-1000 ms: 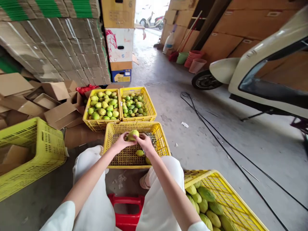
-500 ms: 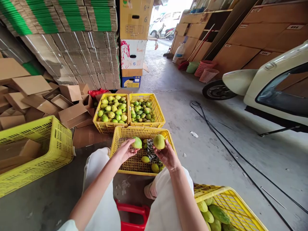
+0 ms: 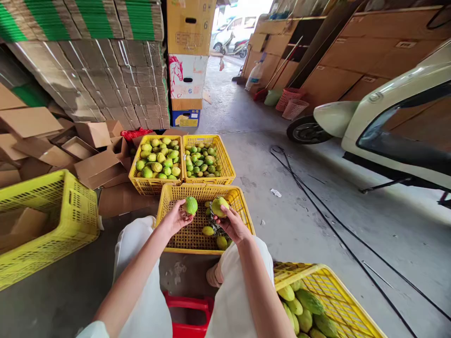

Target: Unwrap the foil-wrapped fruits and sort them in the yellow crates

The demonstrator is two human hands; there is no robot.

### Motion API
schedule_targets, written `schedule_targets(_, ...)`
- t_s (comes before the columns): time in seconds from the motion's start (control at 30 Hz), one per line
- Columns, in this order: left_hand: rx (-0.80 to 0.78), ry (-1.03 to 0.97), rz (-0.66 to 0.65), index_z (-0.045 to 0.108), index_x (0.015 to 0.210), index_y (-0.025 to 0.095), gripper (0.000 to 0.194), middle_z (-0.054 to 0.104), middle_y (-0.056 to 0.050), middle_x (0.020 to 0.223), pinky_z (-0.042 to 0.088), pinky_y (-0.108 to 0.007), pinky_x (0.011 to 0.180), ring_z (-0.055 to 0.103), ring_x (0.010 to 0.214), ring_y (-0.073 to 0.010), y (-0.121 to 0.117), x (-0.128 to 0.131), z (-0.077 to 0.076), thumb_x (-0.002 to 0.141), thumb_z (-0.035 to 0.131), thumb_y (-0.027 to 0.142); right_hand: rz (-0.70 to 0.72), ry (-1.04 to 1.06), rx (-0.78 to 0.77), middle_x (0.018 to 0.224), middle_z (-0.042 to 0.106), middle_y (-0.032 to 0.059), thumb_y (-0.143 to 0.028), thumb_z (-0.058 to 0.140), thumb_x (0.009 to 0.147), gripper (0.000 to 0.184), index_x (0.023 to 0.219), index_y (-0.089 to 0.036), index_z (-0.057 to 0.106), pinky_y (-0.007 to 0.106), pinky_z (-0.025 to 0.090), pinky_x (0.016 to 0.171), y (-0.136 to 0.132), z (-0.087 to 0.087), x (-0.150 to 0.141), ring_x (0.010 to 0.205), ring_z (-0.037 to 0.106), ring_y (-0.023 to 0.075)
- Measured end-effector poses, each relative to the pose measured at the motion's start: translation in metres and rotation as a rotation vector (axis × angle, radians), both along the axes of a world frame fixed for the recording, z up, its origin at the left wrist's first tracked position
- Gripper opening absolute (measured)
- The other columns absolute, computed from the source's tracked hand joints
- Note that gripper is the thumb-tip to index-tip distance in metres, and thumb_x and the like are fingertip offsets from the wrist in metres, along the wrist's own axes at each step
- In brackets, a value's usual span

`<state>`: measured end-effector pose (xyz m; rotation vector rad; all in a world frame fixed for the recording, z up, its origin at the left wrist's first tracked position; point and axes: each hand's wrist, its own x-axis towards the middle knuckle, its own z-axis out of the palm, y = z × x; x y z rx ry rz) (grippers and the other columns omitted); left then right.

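Left hand [image 3: 172,220]: thumb and fingers curled around a bright green, rounded fruit [image 3: 191,205], gripped at its left and lower sides. Right hand [image 3: 235,227]: thumb and fingers grasping a yellow-green, rounded fruit [image 3: 219,206] from the right and below. The two held fruits are apart, side by side, both above a yellow, rectangular, perforated plastic crate [image 3: 183,243] in front of the knees.

Clock positions from that crate's middle, 12 straight ahead. Inside it, toward 4 to 5: a small yellow oval fruit [image 3: 207,230] and a larger yellow-green one [image 3: 221,242], near some dark, shiny crumpled material [image 3: 216,227] partly hidden by the right hand.

At 11, a yellow plastic crate [image 3: 148,186] full of yellow-green fruits [image 3: 158,159]; at 12, touching it, another [image 3: 225,162] holding smaller, darker green fruits [image 3: 202,162]. At 4, a yellow lattice-sided crate [image 3: 347,305] of long green fruits [image 3: 310,300]. At 6, a red plastic stool [image 3: 190,303] between white-trousered legs [image 3: 141,281]. At 9, a yellow-green plastic crate [image 3: 81,211] containing brown cardboard [image 3: 28,225]. At 10, jumbled brown cardboard boxes [image 3: 95,164]. At 3, black cable [image 3: 317,204] on grey floor [image 3: 253,253].
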<state>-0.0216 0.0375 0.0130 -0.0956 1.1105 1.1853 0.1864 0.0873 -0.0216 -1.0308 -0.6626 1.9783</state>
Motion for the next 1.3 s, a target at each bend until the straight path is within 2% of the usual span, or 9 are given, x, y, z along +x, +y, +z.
schedule_targets(0.2,0.013,-0.099,0.083,0.064,0.101,0.013,0.019,0.068,-0.01,0.077,0.053,-0.022,0.051,0.065,0.062,-0.0157,0.004,0.0,-0.001,0.099,0.056,0.03,-0.031,0.031,-0.021,0.086,0.078,0.0002,-0.046,0.09,0.069,0.043,0.097,-0.027,0.064,0.025,0.057,0.061,0.003,-0.003,0.0,0.073,0.075,0.0177)
schedule_targets(0.3,-0.021,-0.134,0.167,0.064,0.094,0.012,0.03,0.064,-0.008,0.072,0.051,-0.022,0.047,0.058,0.054,-0.0122,0.006,0.0,0.0,0.1,0.057,0.04,-0.043,0.097,0.03,0.086,0.076,-0.0025,-0.044,0.091,0.068,0.044,0.1,-0.027,0.065,0.022,0.054,0.058,0.004,-0.005,-0.002,0.071,0.073,0.0154)
schedule_targets(0.37,-0.027,-0.174,0.214,0.064,0.091,0.012,0.034,0.063,-0.007,0.071,0.056,-0.025,0.053,0.06,0.057,-0.0131,0.008,0.0,0.002,0.101,0.056,0.044,-0.052,0.141,0.032,0.089,0.076,-0.0032,-0.041,0.089,0.07,0.045,0.106,-0.027,0.068,0.021,0.051,0.055,0.005,-0.007,-0.002,0.067,0.069,0.0123)
schedule_targets(0.5,-0.031,-0.162,0.273,0.064,0.093,0.012,0.02,0.067,-0.01,0.077,0.062,-0.026,0.062,0.067,0.067,-0.0155,0.009,0.001,0.003,0.099,0.062,0.031,-0.08,0.168,-0.007,0.095,0.076,-0.0043,-0.037,0.084,0.077,0.034,0.107,-0.027,0.07,0.019,0.052,0.056,0.007,-0.014,0.001,0.069,0.066,0.0098)
schedule_targets(0.63,-0.027,-0.107,0.266,0.065,0.094,0.012,0.004,0.071,-0.01,0.079,0.06,-0.022,0.058,0.068,0.066,-0.0153,0.009,0.004,-0.001,0.095,0.065,0.015,-0.041,0.167,-0.101,0.099,0.079,0.0041,-0.043,0.081,0.082,0.032,0.104,-0.023,0.07,0.034,0.063,0.079,0.006,-0.018,0.004,0.09,0.075,0.0196)
schedule_targets(0.7,-0.03,-0.09,0.26,0.064,0.092,0.011,0.003,0.071,-0.01,0.077,0.06,-0.022,0.056,0.068,0.063,-0.015,0.009,0.005,-0.003,0.095,0.065,0.013,-0.058,0.177,-0.113,0.101,0.079,0.0071,-0.04,0.083,0.08,0.032,0.103,-0.021,0.07,0.036,0.063,0.085,0.006,-0.02,0.003,0.095,0.076,0.0223)
schedule_targets(0.83,-0.001,-0.078,0.276,0.064,0.095,0.012,0.002,0.073,-0.01,0.079,0.065,-0.028,0.064,0.072,0.068,-0.0176,0.009,0.008,-0.007,0.095,0.062,0.011,-0.095,0.177,-0.118,0.095,0.079,0.0019,-0.033,0.083,0.081,0.027,0.102,-0.024,0.069,0.031,0.065,0.081,0.008,-0.024,0.001,0.085,0.077,0.0177)
schedule_targets(0.97,0.053,-0.082,0.326,0.064,0.104,0.013,0.014,0.076,-0.009,0.085,0.066,-0.029,0.071,0.074,0.075,-0.0173,0.009,0.009,-0.007,0.093,0.06,0.006,-0.123,0.204,-0.136,0.097,0.079,0.0003,-0.029,0.079,0.083,0.023,0.103,-0.025,0.068,0.032,0.066,0.082,0.01,-0.028,0.002,0.084,0.077,0.0169)
schedule_targets(1.3,0.07,-0.129,0.117,0.064,0.107,0.012,0.015,0.075,-0.012,0.087,0.064,-0.029,0.071,0.073,0.075,-0.0192,0.002,0.01,-0.007,0.094,0.057,0.015,-0.049,0.177,-0.165,0.106,0.08,0.0068,-0.03,0.073,0.086,0.024,0.108,-0.024,0.065,0.041,0.065,0.096,0.008,-0.014,-0.002,0.11,0.076,0.0258)
